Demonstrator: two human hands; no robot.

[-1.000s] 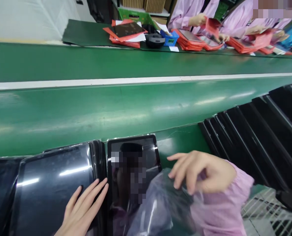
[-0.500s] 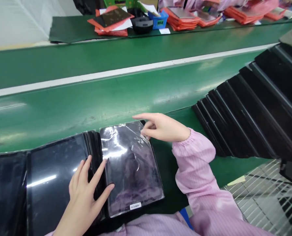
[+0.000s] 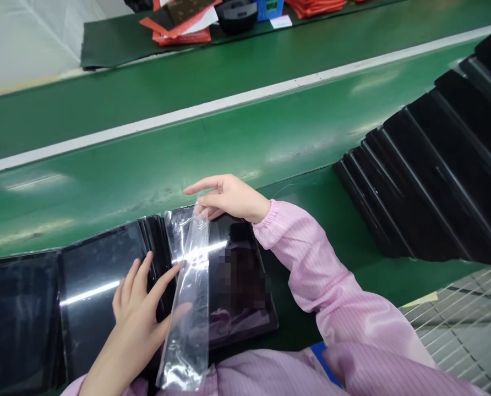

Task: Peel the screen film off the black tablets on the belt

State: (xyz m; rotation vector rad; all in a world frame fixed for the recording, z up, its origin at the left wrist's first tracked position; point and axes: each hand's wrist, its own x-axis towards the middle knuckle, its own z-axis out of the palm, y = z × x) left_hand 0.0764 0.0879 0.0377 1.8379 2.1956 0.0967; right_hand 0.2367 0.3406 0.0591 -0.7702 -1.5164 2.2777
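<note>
My right hand (image 3: 235, 198) pinches the upper edge of a clear plastic film (image 3: 190, 324). The film is folded back to the left over a black glass screen panel (image 3: 243, 275), whose right part is bare and shiny. My left hand (image 3: 136, 316) lies with fingers spread at the left of that panel. Its index finger and thumb reach the panel's left edge, the thumb showing through the film. Beneath the left hand are overlapping black panels (image 3: 97, 253), with another dark panel (image 3: 20, 308) farther left.
A long row of overlapping black panels (image 3: 427, 181) leans across the right side. The green bench (image 3: 229, 148) runs along behind, crossed by a white strip (image 3: 245, 105). Orange sleeves (image 3: 179, 36) and a blue bin (image 3: 269, 8) lie at the back. A wire rack (image 3: 468, 324) is at lower right.
My right hand has moved left from the panel's upper right corner, lifting the film and folding it over leftward. The left hand stays nearly in place. The view has tilted down slightly.
</note>
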